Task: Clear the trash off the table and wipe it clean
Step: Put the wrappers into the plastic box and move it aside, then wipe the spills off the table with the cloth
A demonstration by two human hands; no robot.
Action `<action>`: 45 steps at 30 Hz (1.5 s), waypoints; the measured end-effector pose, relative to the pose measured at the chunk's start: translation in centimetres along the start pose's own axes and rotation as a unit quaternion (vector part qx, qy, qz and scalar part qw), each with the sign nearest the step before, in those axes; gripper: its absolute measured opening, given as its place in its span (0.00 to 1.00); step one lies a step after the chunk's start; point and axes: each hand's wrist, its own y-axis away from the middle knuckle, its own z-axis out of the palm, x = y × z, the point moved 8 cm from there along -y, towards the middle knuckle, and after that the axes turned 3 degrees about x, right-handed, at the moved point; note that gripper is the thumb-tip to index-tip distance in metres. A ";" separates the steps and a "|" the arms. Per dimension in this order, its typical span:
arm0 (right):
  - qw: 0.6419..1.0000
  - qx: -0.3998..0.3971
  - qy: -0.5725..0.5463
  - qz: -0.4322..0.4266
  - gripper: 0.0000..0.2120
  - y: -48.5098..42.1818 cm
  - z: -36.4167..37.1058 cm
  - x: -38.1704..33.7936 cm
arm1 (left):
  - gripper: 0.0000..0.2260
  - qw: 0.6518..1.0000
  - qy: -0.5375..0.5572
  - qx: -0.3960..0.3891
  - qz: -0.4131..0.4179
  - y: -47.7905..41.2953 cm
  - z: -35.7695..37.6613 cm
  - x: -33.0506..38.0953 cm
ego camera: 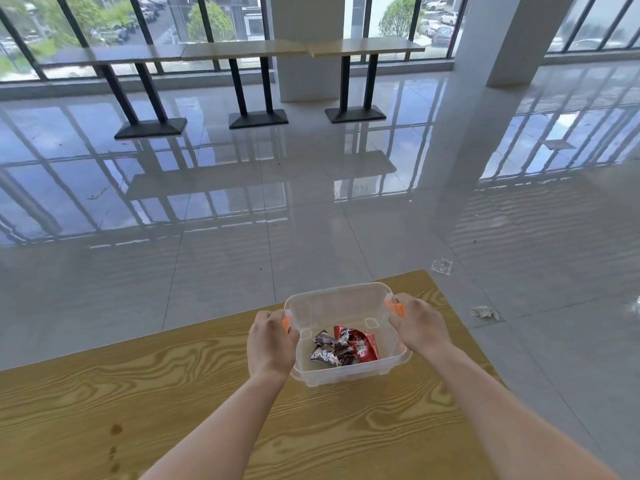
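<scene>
While both hands gripped it, the clear plastic bin point(346, 336) sat between them at lower centre of the frame, over the far corner of the wooden tabletop point(194, 403). The left hand point(272, 344) and right hand point(417, 325) were each closed on an orange side latch. Crumpled wrappers point(343, 346) lay inside. Two scraps point(442, 266) lay on the floor at right.

Two bare forearms, left hand point(272, 344) and right hand point(417, 325) (no sleeves, rings or watch).
</scene>
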 end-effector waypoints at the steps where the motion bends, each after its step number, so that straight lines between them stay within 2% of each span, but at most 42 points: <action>1: 1.000 0.000 0.000 0.001 0.15 -0.4 0.2 0.1 | 0.06 1.000 -0.002 -0.002 0.000 -0.2 0.2 0.1; 7: 1.000 -0.024 0.001 0.017 0.15 -1.3 1.3 0.9 | 0.05 1.000 -0.008 -0.014 0.004 -0.7 1.1 0.3; 14: 0.999 -0.031 0.010 0.021 0.15 -0.4 0.7 0.2 | 0.12 0.998 -0.008 -0.059 0.008 -0.6 1.2 0.2; 18: 0.998 0.005 0.033 -0.046 0.18 1.0 -0.4 -2.0 | 0.17 0.994 -0.069 -0.065 0.052 0.2 0.1 0.4; 21: 0.996 -0.005 0.038 -0.084 0.23 2.7 -0.6 -4.6 | 0.17 0.984 -0.125 -0.046 0.116 1.3 -1.3 1.0; 25: 0.990 -0.027 0.037 -0.130 0.23 5.8 -0.1 -8.9 | 0.22 0.977 -0.160 -0.037 0.137 2.9 -3.8 0.5; 29: 0.981 -0.034 0.018 -0.191 0.20 9.3 1.2 -14.0 | 0.28 0.980 -0.165 -0.021 0.107 5.5 -7.8 -3.0; 35: 0.957 -0.073 0.022 -0.280 0.26 14.9 4.6 -22.0 | 0.29 0.979 -0.193 0.016 0.069 9.6 -14.3 -10.4; 45: 0.933 -0.113 0.018 -0.341 0.26 23.9 10.3 -34.5 | 0.30 0.979 -0.200 0.041 0.015 15.7 -24.2 -22.9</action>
